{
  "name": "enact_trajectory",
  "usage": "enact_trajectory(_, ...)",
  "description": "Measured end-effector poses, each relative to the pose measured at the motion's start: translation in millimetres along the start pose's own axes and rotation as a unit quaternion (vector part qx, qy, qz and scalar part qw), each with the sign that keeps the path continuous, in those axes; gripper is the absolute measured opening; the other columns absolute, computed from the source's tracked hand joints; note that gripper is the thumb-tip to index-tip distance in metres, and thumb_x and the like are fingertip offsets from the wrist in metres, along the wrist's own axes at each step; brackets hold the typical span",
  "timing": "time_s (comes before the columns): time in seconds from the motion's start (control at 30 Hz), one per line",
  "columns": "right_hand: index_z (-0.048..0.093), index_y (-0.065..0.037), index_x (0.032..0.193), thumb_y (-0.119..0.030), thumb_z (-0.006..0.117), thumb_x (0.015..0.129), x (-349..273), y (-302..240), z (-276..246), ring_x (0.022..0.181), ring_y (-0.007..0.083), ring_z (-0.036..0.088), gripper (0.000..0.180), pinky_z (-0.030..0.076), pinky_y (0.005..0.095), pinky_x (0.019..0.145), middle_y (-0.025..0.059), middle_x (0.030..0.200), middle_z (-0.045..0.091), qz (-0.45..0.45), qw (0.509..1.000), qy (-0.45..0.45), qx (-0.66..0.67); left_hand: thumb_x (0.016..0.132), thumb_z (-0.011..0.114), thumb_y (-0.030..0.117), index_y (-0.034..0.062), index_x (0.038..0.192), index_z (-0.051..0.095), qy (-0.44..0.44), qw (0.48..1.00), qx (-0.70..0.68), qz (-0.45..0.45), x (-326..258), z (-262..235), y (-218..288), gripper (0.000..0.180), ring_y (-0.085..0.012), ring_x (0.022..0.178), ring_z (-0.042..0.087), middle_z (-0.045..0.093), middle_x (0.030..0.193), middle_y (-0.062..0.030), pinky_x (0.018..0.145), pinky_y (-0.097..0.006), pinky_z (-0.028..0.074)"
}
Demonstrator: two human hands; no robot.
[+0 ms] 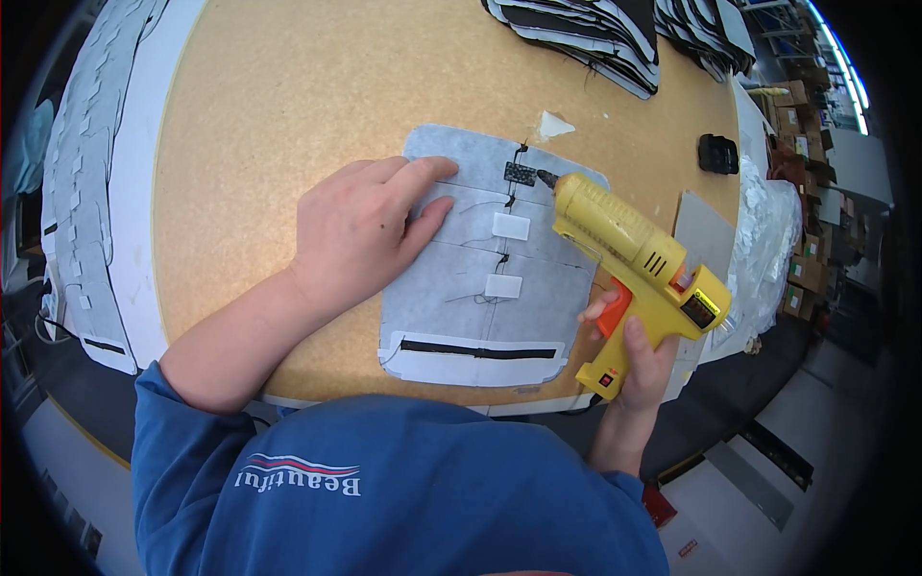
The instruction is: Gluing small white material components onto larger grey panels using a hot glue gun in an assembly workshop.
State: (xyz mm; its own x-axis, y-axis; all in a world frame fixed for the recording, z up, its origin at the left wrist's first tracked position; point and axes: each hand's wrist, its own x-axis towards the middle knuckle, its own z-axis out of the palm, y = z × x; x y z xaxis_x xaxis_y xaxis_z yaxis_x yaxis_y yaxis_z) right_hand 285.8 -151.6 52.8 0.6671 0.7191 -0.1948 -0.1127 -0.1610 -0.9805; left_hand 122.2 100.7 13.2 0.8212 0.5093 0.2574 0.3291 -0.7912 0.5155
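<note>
A grey fabric panel (pixel 451 259) with rounded corners lies flat on the table, with stitched lines across it and loose black threads. My left hand (pixel 360 216) rests on its upper left edge, fingers stretched out and thumb apart, holding nothing. My right hand (pixel 645 370) is wrapped round the handle of a yellow hot glue gun (pixel 624 235), with fingers at its orange trigger. The black nozzle points at a small dark speckled patch (pixel 520 174) near the panel's top; whether they touch I cannot tell. Two white patches (pixel 511 227) sit below, and a black strip (pixel 477 349) crosses the bottom.
Stacks of black and grey panels (pixel 595 43) lie at the far right of the brown tabletop (pixel 259 96). Nearby are a white scrap (pixel 554 126) and a black holder (pixel 717 154). Clear plastic film (pixel 768 230) hangs at the right edge. More grey panels (pixel 91 182) line the left.
</note>
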Motion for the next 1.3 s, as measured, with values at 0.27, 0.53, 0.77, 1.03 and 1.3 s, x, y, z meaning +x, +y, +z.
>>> enact_trajectory(0.27, 0.049, 0.006, 0.126, -0.027, 0.061, 0.094, 2, 1, 2, 0.086, 0.0265, 0.069, 0.048, 0.054, 0.0323, 0.067, 0.0157, 0.102, 0.065, 0.013, 0.999, 0.008, -0.047, 0.086, 0.068, 0.023, 0.0168, 0.104, 0.065, -0.001, 1.000, 0.001, 0.004, 0, -1, 0, 0.019, -0.0186, 0.071, 0.066, 0.066, 0.078, 0.0007, 0.056, -0.032, 0.050)
enact_trajectory(0.53, 0.050, 0.006, 0.127, -0.013, 0.060, 0.092, -2, 0, 4, 0.090, 0.0221, 0.068, 0.040, 0.052, 0.0305, 0.071, 0.0157, 0.105, 0.065, -0.005, 1.000, 0.009, 0.005, 0.083, 0.073, 0.019, 0.0179, 0.106, 0.068, 0.021, 1.000, -0.013, 0.007, -1, 2, -1, 0.023, -0.0143, 0.059, 0.060, 0.064, 0.072, 0.0012, 0.054, -0.029, 0.048)
enact_trajectory(0.77, 0.050, 0.006, 0.126, -0.024, 0.062, 0.093, 7, -4, 14, 0.087, 0.0245, 0.069, 0.046, 0.054, 0.0310, 0.069, 0.0151, 0.103, 0.065, 0.005, 0.999, -0.008, -0.051, 0.083, 0.073, 0.019, 0.0177, 0.106, 0.068, 0.029, 0.999, -0.019, 0.008, -1, 3, -2, 0.023, -0.0143, 0.060, 0.060, 0.064, 0.072, 0.0014, 0.053, -0.029, 0.047)
enact_trajectory(1.03, 0.050, 0.006, 0.126, -0.025, 0.063, 0.092, 8, -6, 15, 0.087, 0.0241, 0.069, 0.048, 0.053, 0.0306, 0.067, 0.0151, 0.102, 0.066, 0.008, 0.998, -0.011, -0.059, 0.082, 0.073, 0.018, 0.0174, 0.105, 0.068, 0.030, 0.999, -0.018, 0.011, -2, 4, -3, 0.023, -0.0146, 0.060, 0.061, 0.063, 0.071, 0.0015, 0.053, -0.029, 0.047)
enact_trajectory(1.3, 0.048, 0.006, 0.126, -0.026, 0.064, 0.092, 0, -2, 12, 0.087, 0.0238, 0.068, 0.049, 0.054, 0.0320, 0.068, 0.0157, 0.103, 0.064, 0.001, 0.999, -0.017, -0.047, 0.083, 0.072, 0.018, 0.0169, 0.105, 0.068, 0.020, 1.000, -0.014, 0.010, -1, 3, -3, 0.022, -0.0146, 0.060, 0.061, 0.063, 0.070, 0.0011, 0.053, -0.029, 0.047)
